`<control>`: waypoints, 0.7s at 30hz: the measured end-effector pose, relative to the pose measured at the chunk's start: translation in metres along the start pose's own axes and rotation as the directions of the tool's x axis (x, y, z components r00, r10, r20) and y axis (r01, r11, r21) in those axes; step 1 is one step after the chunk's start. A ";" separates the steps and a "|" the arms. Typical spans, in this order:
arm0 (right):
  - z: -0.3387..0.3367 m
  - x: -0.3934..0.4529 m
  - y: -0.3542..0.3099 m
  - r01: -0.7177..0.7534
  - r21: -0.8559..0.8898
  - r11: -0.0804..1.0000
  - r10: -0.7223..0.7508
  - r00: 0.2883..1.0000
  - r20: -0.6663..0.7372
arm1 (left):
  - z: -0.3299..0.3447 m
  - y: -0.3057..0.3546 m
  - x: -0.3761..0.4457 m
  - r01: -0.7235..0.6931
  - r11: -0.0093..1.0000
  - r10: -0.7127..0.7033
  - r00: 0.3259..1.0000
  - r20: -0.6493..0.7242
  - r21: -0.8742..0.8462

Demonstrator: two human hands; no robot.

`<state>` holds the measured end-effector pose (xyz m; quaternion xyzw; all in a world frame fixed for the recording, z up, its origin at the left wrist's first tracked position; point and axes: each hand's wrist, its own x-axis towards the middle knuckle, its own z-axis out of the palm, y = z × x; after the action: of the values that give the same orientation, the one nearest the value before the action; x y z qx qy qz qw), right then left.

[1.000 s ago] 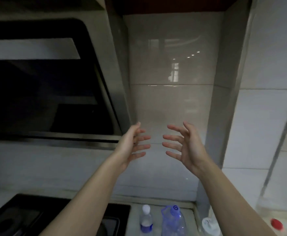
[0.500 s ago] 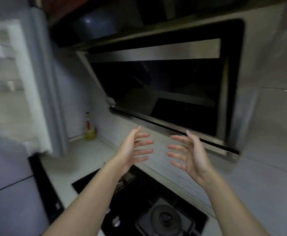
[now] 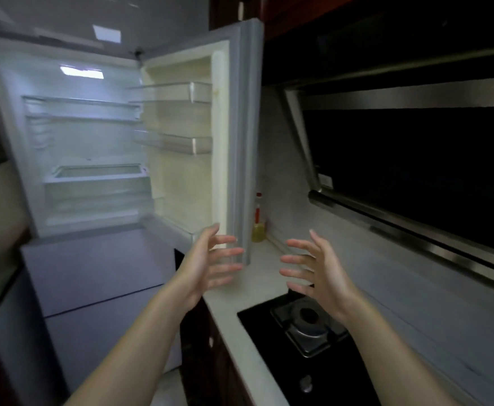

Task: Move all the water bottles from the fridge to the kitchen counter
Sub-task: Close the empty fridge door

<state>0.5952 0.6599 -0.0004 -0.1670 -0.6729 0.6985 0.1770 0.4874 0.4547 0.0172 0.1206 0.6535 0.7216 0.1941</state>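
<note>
The fridge (image 3: 73,148) stands at the left with its upper door (image 3: 240,136) swung wide open. I see no water bottle on its shelves or in its door racks (image 3: 178,142). My left hand (image 3: 207,262) and my right hand (image 3: 316,271) hover side by side in front of me, palms facing each other, fingers spread and holding nothing. They hang over the near end of the pale kitchen counter (image 3: 254,276), just right of the fridge door's edge. No water bottle is in view.
A black gas hob (image 3: 307,326) with a burner is set in the counter below my right hand. A range hood (image 3: 415,177) juts out at the upper right. A yellow bottle with a red cap (image 3: 258,227) stands in the counter corner behind the door.
My view has swung left from the tiled wall and counter bottles, past the range hood, to the open fridge. Both hands kept the same spread, empty pose.
</note>
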 end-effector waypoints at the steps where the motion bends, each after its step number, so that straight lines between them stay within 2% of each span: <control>1: 0.014 0.009 0.001 0.014 -0.022 1.000 -0.014 1.000 0.018 | -0.017 0.002 0.005 -0.011 1.000 0.012 1.000 -0.017 0.020; 8: 0.078 0.056 0.007 0.165 -0.173 0.971 -0.155 0.986 0.070 | -0.094 0.013 0.041 -0.130 0.971 0.153 0.983 -0.104 0.203; 11: 0.086 0.070 0.008 0.275 -0.290 0.917 -0.253 0.961 0.113 | -0.108 0.010 0.059 -0.236 0.892 0.299 0.948 -0.110 0.387; 13: 0.087 0.085 0.008 0.359 -0.401 0.843 -0.334 0.933 0.132 | -0.114 0.006 0.070 -0.305 0.726 0.444 0.892 -0.081 0.616; 15: 0.084 0.102 0.008 0.458 -0.551 0.698 -0.440 0.881 0.175 | -0.117 0.003 0.077 -0.309 0.522 0.544 0.839 -0.031 0.795; 18: 0.081 0.130 0.003 0.576 -0.703 0.416 -0.560 0.772 0.301 | -0.116 0.008 0.086 -0.258 0.277 0.622 0.783 0.032 0.926; 21: 0.079 0.165 -0.005 0.615 -0.777 0.135 -0.625 0.661 0.415 | -0.115 0.020 0.100 -0.215 0.082 0.694 0.713 0.099 0.973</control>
<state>0.4125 0.6678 0.0081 0.0571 -0.9332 0.1074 0.3382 0.3464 0.3941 0.0156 0.2663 0.8931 0.2075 -0.2973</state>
